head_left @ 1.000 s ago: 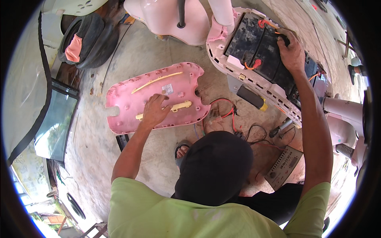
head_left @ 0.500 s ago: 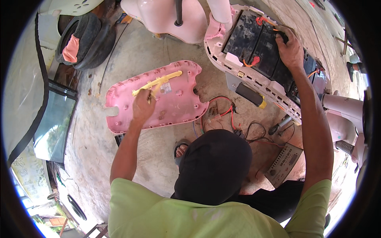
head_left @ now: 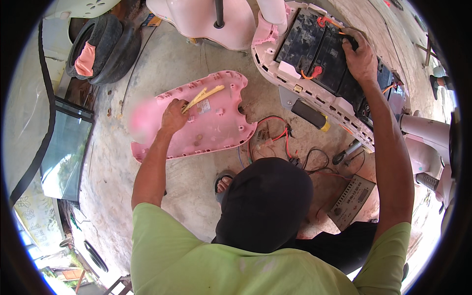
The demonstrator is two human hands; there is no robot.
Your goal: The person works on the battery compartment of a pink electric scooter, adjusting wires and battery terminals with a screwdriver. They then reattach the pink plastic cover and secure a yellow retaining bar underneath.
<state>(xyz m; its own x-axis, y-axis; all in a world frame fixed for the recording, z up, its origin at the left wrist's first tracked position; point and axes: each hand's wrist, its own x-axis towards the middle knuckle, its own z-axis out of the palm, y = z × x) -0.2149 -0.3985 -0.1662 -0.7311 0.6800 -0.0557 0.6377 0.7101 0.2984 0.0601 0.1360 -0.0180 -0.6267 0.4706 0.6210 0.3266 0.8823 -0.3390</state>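
My left hand (head_left: 174,116) is closed round pale yellow strips (head_left: 209,93) above the pink plastic cover (head_left: 216,130), whose inner side faces up. The strips stick out past my fingers toward the upper right. At the upper right, my right hand (head_left: 361,56) rests with curled fingers on a row of dusty black batteries (head_left: 322,61) in the pale pink scooter base (head_left: 273,66). An orange wire (head_left: 337,25) runs from a red terminal cap to my fingertips. What those fingertips grip, if anything, is hidden.
A grey metal box (head_left: 350,202) and loose red and black wires (head_left: 286,132) lie on the concrete floor. Tyres (head_left: 105,49) with an orange-pink cloth stand at the upper left. A glass pane (head_left: 66,152) leans at the left. Pink scooter bodywork (head_left: 211,24) rises at the far side.
The yellow strips have risen and turned within my left hand, which has moved slightly left. My right hand stays over the batteries.
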